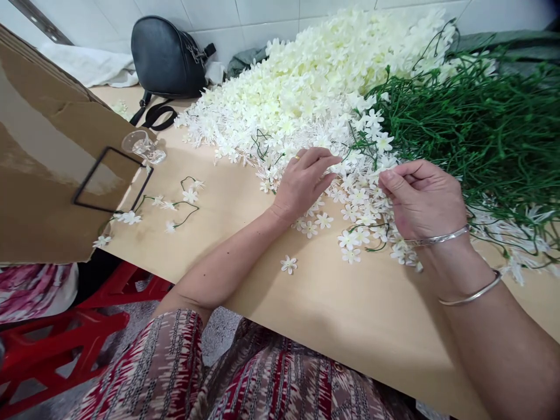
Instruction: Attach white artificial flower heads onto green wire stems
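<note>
My left hand [305,179] rests at the front edge of a heap of white artificial flower heads [306,87]. Its fingers are stretched out, with the thumb apart, and I see nothing held in it. My right hand [426,195] is closed in a pinch, thumb against forefinger, over the loose blossoms; what it pinches is too small to make out. Just beyond that pinch, a green stem with white flowers [374,131] lies against the heap. To the right spreads a big pile of green plastic stems [472,116].
A cardboard box [39,157] with a black wire frame [112,179] stands at the left, beside a clear plastic cup [142,144]. Several flowered sprigs [184,201] lie near it. A black bag [168,58] sits against the tiled wall. Red stools [96,326] are below the table [262,303].
</note>
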Available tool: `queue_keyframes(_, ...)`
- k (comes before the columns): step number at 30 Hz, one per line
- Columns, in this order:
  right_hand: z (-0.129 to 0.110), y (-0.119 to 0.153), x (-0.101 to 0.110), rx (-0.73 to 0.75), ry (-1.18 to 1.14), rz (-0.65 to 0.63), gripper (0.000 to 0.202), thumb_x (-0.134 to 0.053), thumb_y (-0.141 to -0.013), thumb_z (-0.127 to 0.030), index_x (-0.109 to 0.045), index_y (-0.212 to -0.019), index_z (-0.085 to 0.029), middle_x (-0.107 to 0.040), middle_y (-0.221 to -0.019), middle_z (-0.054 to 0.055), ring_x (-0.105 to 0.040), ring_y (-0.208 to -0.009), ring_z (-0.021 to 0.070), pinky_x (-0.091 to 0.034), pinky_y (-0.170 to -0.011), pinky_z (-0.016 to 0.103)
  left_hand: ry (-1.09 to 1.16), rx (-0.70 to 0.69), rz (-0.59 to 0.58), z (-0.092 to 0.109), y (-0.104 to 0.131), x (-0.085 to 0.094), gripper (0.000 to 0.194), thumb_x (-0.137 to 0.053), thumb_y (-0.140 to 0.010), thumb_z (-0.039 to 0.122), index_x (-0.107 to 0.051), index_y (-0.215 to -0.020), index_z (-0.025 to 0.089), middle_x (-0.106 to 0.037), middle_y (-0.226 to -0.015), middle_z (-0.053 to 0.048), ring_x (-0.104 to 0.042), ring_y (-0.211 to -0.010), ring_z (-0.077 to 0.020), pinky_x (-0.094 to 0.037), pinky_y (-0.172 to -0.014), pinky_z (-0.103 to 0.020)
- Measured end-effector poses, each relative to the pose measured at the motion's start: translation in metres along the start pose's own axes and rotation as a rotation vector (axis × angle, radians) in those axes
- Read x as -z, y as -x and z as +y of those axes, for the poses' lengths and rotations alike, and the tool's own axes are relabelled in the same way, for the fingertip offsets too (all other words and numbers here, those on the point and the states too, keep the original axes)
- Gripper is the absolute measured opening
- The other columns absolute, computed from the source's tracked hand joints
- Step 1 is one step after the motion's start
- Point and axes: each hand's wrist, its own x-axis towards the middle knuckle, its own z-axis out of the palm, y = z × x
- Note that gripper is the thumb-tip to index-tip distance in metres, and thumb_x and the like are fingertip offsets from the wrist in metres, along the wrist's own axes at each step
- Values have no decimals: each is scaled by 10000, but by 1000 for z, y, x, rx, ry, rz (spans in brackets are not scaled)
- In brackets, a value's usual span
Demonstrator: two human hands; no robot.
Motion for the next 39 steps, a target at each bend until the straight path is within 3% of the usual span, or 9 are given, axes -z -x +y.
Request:
queue_keyframes(9, 0, 2, 1, 10, 68, -105, 325, -1029, -537, -327, -755, -695, -251, -686, -689, -52, -573, -648, 117, -509, -710, 313, -217, 27, -171, 9, -6, 3, 226, -560, -1138, 207, -748, -1248, 270, -804, -1357, -51, -658, -1272, -260, -473, -1040, -407)
queue_keyframes(13, -3, 8, -1, -7, 29, -206, 312, -1038, -577, -316, -761, -707, -258, -804, -934, 6, -714, -862, 160, -596, -910, 369, -263, 47, -177, 11, -6, 5, 197, -544, -1151, 240, -735, -1188, 272, -817, -1282, -38, -651, -1231, -257, -438, -1012, -398)
queue_keyframes(15, -4, 12, -4, -47, -18, -214, 330, -1058, -564, -323, -764, -698, -255, -832, -971, 27, -750, -909, 174, -610, -938, 372, -254, 51, -153, 11, -6, 4, 241, -492, -1173, 259, -732, -1144, 268, -819, -1240, -45, -658, -1219, -251, -437, -1013, -397)
queue_keyframes(18, -3, 16, -6, -91, -57, -195, 389, -1097, -519, -355, -767, -699, -255, -826, -867, 15, -737, -783, 158, -617, -832, 335, -137, 55, -65, 7, -6, 2, 265, -481, -1183, 301, -735, -1120, 263, -825, -1229, -58, -683, -1206, -243, -449, -1029, -399)
queue_keyframes(25, 0, 10, -3, -67, -59, -225, 503, -1135, -499, -472, -762, -763, -263, -702, -667, -49, -673, -646, 139, -596, -691, 294, 130, 134, 75, 1, 0, 4, 302, -514, -1173, 414, -757, -1104, 248, -846, -1128, -64, -742, -1066, -227, -504, -1046, -402)
queue_keyframes(29, -2, 7, -2, -49, -52, -237, 488, -1125, -504, -418, -816, -854, -276, -680, -680, -59, -640, -636, 131, -609, -676, 296, 132, 133, 68, 8, 2, 9, 309, -517, -1171, 424, -750, -1281, 253, -826, -1308, -87, -739, -1188, -229, -525, -1093, -396)
queue_keyframes(33, -3, 6, -2, -3, -15, -237, 435, -1093, -553, -392, -841, -881, -259, -682, -672, -50, -644, -605, 126, -577, -650, 289, 102, 122, 67, 13, 1, 17, 303, -505, -1173, 391, -748, -1308, 269, -807, -1364, -85, -720, -1310, -243, -519, -1139, -422)
queue_keyframes(36, 0, 4, -1, 38, -13, -201, 424, -1092, -563, -409, -783, -789, -226, -689, -690, -25, -627, -584, 120, -550, -625, 295, 73, 170, 185, -1, -1, 26, 292, -498, -1162, 329, -732, -1325, 267, -776, -1402, -104, -682, -1372, -268, -500, -1194, -462)
queue_keyframes(39, 3, 2, 0, 18, -3, -147, 439, -1085, -534, -417, -767, -773, -234, -681, -681, -34, -603, -557, 121, -529, -591, 297, 50, 280, 294, -32, -1, 34, 286, -521, -1127, 272, -692, -1356, 266, -745, -1400, -120, -665, -1339, -285, -523, -1161, -476)
